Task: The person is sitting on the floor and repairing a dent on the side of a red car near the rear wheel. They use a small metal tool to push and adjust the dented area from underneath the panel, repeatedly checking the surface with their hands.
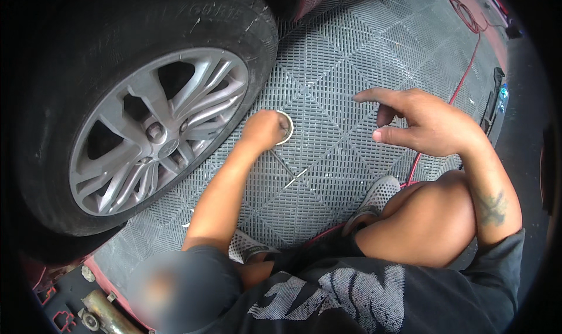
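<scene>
My left hand (264, 129) is closed at a round object with a pale rim (289, 128), low over the grey slatted floor. The fingers curl at its rim, partly hidden, and I cannot tell whether it is a tin or a roll. Just below that hand lies a thin metal T-shaped tool (291, 171). Raised over the floor, my right hand (424, 123) has its index finger stretched out and its thumb apart, with nothing between them. To the left of my hands stands a car wheel with a silver rim (161, 138) and a black tyre (257, 41).
A red hose (465, 76) runs down the right side, coiled at its far end. Perforated light sandals (380, 194) are on my feet. At the lower left, a cylindrical metal piece (105, 312) lies beyond the red floor edging (111, 284). A dark strip-like object (494, 103) lies far right.
</scene>
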Tool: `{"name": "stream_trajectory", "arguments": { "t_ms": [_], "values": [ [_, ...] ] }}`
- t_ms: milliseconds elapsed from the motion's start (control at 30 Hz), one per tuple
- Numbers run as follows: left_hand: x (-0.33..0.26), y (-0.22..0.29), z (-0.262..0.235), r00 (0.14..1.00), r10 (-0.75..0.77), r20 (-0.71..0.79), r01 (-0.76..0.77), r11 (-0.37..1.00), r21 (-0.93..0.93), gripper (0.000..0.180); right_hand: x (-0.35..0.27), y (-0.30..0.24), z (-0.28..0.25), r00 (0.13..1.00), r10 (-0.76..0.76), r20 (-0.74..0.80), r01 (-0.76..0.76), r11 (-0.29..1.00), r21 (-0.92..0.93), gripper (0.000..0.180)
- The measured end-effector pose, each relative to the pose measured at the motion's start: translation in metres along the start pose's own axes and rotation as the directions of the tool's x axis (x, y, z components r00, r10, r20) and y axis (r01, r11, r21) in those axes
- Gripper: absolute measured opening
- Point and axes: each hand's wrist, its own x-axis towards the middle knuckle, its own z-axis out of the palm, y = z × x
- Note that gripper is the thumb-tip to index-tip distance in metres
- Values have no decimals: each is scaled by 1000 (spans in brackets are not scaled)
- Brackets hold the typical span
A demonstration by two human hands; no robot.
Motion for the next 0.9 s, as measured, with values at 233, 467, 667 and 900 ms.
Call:
{"name": "stream_trajectory", "arguments": {
  "t_ms": [233,467,667,900],
  "values": [
    [-9,23,-70,990,140,18,8,73,-997,21,18,-8,-1,976,-133,-174,140,990,31,53],
    [6,84,-57,915,265,-304,-129,-521,-844,16,37,-31,6,828,-284,-484,291,955,-63,42],
    [7,121,-64,888,165,-430,-297,-510,-807,17,36,-40,7,751,-314,-581,321,942,-95,28],
    [-4,142,-81,862,9,-507,-499,-157,-852,23,30,-27,8,793,-62,-607,303,903,304,20]
  ]
}}
